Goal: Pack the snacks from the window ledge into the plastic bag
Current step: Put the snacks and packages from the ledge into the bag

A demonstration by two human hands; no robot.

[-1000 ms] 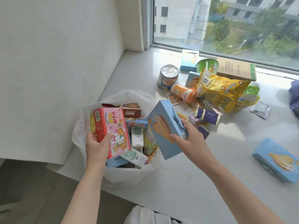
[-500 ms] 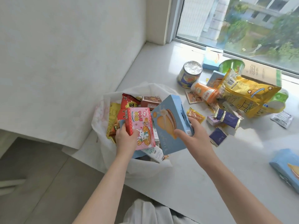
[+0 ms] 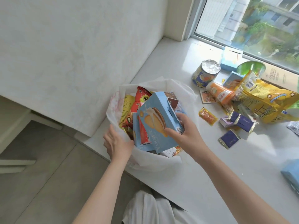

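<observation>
My left hand (image 3: 118, 143) is at the near-left rim of the white plastic bag (image 3: 161, 160), fingers dipping inside and out of sight, so I can't tell whether that grip is spread or curled on anything. My guess is it's there to keep the mouth wide. The bag slumps at the corner of the window ledge (image 3: 210, 172), already crowded with upright packets in red and yellow. Over its mouth, on a slant, is the light-blue biscuit box (image 3: 155, 117). My right hand (image 3: 184, 133) has it clamped, thumb on the printed face and fingers curled round the opened end. It's tilted, I reckon, so it can slide edge-first into the little room left. Now the tally waiting on the ledge, all well apart from the bag: one orange sachet (image 3: 207, 118), one foil-lidded can (image 3: 206, 73), one orange tube (image 3: 220, 94) lying on its side, two dark purple foil packets (image 3: 229, 140) with a paler one beside them, one green cup (image 3: 250, 68), one big yellow snack bag (image 3: 265, 102), one brown carton (image 3: 279, 78) by the glass. There are three more light-blue boxes too: one at the window (image 3: 231, 59), one behind the tube, one cut off at the far right.
</observation>
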